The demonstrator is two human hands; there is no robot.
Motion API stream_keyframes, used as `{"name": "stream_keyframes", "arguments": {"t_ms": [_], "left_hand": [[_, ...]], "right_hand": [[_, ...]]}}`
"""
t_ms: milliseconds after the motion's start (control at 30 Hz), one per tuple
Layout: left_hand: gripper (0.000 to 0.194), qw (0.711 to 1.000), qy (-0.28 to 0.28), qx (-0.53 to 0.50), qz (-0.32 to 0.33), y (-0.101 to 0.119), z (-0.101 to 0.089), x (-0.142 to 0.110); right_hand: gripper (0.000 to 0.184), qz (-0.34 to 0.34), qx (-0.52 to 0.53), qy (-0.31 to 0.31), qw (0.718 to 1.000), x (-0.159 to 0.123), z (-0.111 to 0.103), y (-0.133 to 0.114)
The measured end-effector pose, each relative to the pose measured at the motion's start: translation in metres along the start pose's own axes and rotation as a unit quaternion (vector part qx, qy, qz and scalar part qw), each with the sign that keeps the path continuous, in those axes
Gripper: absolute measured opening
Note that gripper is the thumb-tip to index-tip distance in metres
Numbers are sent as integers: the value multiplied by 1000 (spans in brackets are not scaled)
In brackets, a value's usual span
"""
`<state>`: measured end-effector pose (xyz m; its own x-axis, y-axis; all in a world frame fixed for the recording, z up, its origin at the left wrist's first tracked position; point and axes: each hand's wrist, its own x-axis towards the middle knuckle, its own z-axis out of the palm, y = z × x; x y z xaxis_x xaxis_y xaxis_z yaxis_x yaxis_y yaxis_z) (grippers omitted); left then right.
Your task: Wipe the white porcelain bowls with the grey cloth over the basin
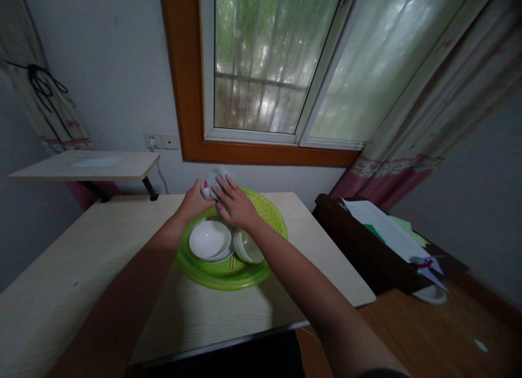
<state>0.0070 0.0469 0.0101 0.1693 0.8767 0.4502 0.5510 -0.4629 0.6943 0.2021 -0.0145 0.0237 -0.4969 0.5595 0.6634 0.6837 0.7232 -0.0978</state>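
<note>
A green plastic basin [272, 215] sits on a pale wooden table [69, 269]. Inside it lie a white plate [209, 240] and a white bowl [247, 246] tilted on its side. Above the basin's far rim my left hand [194, 199] grips a small white cup-like dish with a red mark [206, 189]. My right hand [234, 202] presses a light patterned cloth [217, 177] against that dish, fingers curled over the cloth. Both hands touch each other around the dish, most of which is hidden.
A small side table [81, 166] stands at the back left under a wall socket [161, 141]. A dark cabinet [367, 247] with papers [387, 225] on top stands to the right of the table. A window and a curtain lie behind.
</note>
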Motion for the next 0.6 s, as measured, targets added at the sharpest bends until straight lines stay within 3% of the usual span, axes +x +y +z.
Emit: {"name": "stream_keyframes", "arguments": {"t_ms": [267,467,600], "left_hand": [[55,998,61,-5,-27,-5,-2,5],[55,1000,28,7,-7,-6,0,4],[54,1000,-14,22,8,-6,2,1]], "right_hand": [[59,113,31,48,992,-4,11,18],[66,222,58,54,972,-7,20,28],[67,222,106,73,967,-8,21,31]]}}
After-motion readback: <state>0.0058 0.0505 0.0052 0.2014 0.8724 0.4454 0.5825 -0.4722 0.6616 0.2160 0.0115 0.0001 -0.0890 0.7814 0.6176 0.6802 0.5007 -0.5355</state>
